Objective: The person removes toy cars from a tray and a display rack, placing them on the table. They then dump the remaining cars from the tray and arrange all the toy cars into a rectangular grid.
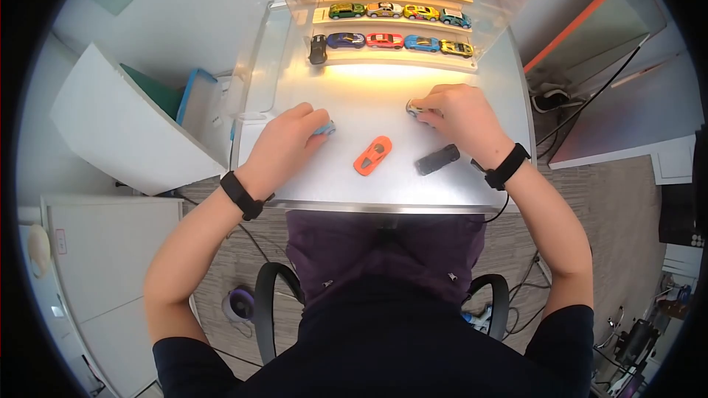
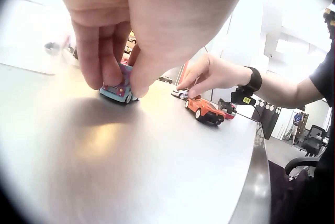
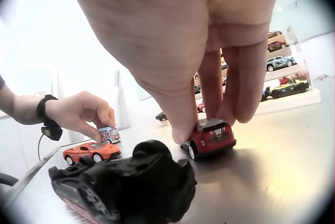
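Note:
On the left of the table, my left hand (image 1: 289, 138) pinches a light blue toy van (image 2: 118, 93) between thumb and fingers, its wheels at the tabletop. My right hand (image 1: 464, 114) grips a small toy car (image 1: 414, 108) nearer the display case; the right wrist view shows that car's red and grey rear (image 3: 213, 141) under the fingertips. Between the hands, an orange toy sports car (image 1: 372, 155) stands on its wheels. A black toy car (image 1: 437, 160) lies upside down below the right hand, its dark underside (image 3: 125, 184) facing up.
A lit, tiered display case (image 1: 402, 66) with rows of toy cars stands at the table's back. At its lowest tier's left end, a black car (image 1: 317, 50) sits turned crosswise. The table's front edge (image 1: 383, 208) runs close to the person's lap. A white bin (image 1: 136, 121) stands left.

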A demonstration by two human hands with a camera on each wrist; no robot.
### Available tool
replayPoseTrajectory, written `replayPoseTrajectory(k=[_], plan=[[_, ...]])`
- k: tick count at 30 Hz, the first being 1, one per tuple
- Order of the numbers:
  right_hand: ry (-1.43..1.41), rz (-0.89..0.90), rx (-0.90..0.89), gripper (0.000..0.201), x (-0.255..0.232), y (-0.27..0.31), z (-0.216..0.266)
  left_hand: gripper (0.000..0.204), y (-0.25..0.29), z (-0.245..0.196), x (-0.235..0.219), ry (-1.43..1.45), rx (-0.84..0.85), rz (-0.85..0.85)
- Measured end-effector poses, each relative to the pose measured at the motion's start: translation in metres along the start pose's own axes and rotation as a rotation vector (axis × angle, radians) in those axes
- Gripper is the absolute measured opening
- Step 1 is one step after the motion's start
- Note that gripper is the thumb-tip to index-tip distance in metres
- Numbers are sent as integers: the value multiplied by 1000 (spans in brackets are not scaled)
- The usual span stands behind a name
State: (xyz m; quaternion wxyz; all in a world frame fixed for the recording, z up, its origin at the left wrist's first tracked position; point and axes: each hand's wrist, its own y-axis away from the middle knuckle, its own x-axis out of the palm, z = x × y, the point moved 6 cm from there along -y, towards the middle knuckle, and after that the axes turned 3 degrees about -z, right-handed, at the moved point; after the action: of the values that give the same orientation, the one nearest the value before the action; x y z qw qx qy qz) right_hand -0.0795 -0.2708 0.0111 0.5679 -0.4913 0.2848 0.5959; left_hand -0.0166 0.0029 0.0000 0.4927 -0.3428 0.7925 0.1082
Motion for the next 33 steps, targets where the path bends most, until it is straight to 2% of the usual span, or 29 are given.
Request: replayPoseTrajectory(k=[5,20,23,26,33], plan=[[-20,-50,-32,24,-2,5,-3,20,-3,-1,1,-29,16,-8],[1,-30,-12,24,0,4,-4,21,-2,-4,0,-32,30,-31],[-23,-4,45,22,-1,3,-3,21,-2,-2,0,-33,30,-25],[4,-23,-2,23,0,4,-4,21,-2,-3,0,-32,35,-26],[5,-19,12,23,1,4,-5,21,-2,-2,0,-31,35,-31]])
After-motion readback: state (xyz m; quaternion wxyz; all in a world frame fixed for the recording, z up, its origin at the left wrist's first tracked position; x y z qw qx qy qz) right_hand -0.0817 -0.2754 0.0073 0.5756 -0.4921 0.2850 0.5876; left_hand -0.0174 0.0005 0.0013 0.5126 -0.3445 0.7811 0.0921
